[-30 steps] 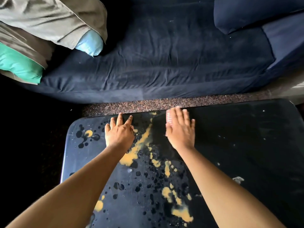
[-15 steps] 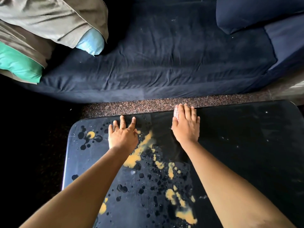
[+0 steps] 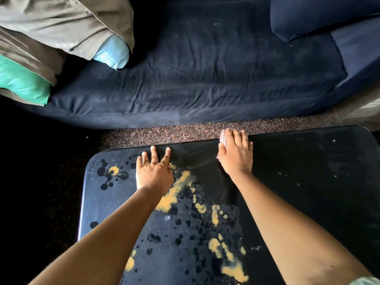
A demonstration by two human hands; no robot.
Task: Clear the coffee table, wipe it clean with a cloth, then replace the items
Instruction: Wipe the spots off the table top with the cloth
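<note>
- Left hand (image 3: 153,173) lies flat on the black worktop (image 3: 308,182), fingers spread, tips close to the far edge.
- Right hand (image 3: 236,155) presses flat on a red-checked cloth (image 3: 223,138) right at that far edge. Only a sliver of cloth peeks out, so I can't tell how it's folded.
- Yellow splatter (image 3: 176,190) and dark droplets cover the left half. The right half is glossy black with pale specks.
- A narrow carpet strip (image 3: 174,134) sits between the worktop edge and the dark blue sofa (image 3: 205,68).

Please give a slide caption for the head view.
Right hand presses a checked cloth on the stained black table; left hand rests flat.
</note>
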